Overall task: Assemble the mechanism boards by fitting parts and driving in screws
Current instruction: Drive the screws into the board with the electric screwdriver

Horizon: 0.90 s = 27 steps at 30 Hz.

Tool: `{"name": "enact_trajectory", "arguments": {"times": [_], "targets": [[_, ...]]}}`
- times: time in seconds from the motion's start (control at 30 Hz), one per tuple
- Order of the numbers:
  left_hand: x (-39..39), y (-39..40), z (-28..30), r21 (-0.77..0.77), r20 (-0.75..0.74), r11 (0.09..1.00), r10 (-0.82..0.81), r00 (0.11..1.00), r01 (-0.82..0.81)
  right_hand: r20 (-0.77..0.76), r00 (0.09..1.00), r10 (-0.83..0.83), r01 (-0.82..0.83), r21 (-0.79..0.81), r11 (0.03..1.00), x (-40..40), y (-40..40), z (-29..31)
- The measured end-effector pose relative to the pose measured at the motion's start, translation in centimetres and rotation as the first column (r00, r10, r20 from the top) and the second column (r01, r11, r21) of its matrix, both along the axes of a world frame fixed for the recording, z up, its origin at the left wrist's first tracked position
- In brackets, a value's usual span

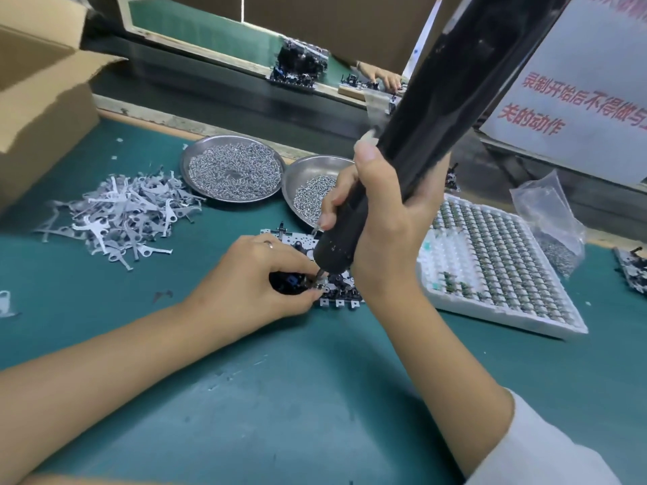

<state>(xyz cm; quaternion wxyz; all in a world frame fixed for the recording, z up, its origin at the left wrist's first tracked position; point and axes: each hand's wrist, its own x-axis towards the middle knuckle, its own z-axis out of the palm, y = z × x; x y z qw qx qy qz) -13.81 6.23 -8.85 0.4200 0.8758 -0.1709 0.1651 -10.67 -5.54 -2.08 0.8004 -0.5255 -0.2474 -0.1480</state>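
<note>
On green mat, pale metal mechanism board point(336, 292) studded black, left hand point(252, 274) pinching it, right hand point(381, 218) gripping black screwdriver point(437, 110)

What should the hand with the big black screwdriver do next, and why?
Probably press straight down and drive the screw in. The right hand grips the electric screwdriver, its tip already down on the mechanism board, while the left hand pinches a small part there to steady it.

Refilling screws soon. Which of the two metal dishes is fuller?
The left dish, beside the pile of grey parts; screws cover most of it. The right dish shows bare metal.
</note>
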Motion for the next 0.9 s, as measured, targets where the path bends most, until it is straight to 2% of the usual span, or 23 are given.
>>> {"name": "enact_trajectory", "arguments": {"times": [0.9], "targets": [[0.15,0.04,-0.24,-0.046,-0.019,0.999,-0.019,1.000,0.018,0.026,0.999,-0.021,0.021,-0.019,1.000,0.35,-0.18,-0.75]]}}
